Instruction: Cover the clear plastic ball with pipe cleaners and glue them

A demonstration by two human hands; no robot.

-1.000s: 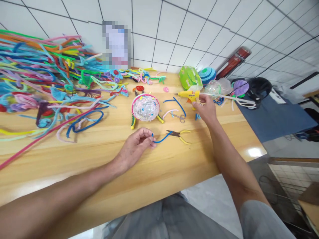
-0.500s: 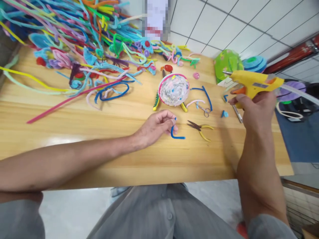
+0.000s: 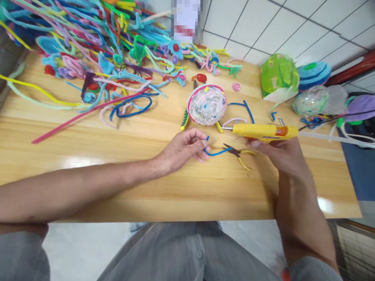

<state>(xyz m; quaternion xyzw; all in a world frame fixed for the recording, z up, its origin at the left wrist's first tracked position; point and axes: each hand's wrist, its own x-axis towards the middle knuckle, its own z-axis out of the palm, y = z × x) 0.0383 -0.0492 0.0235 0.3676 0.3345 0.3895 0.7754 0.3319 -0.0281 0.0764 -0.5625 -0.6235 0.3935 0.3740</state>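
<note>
My left hand (image 3: 191, 146) pinches a short blue pipe cleaner (image 3: 218, 153) between thumb and fingers; its long end bends out to the right. My right hand (image 3: 277, 150) is wrapped around the handle of a yellow glue gun (image 3: 260, 130). Its metal nozzle points left, a little way from the blue piece, and a clear glue stick (image 3: 331, 137) juts from the back. Beneath the gun and the blue end lie yellow-handled pliers (image 3: 234, 151). Just beyond my left hand sits a round bowl (image 3: 207, 105) with a pink rim and a mottled whitish inside.
Many coloured pipe cleaners (image 3: 84, 39) heap up at the back left. Green-yellow handles (image 3: 184, 120) stick out from under the bowl. A green box (image 3: 278, 76) and blue discs (image 3: 315, 74) stand at the back right, before a tiled wall. A dark cord (image 3: 328, 120) trails behind the gun.
My right hand has brought the glue gun left and down, from above the table's right side to near the left hand. The blue pipe cleaner's free end has swung up and right.
</note>
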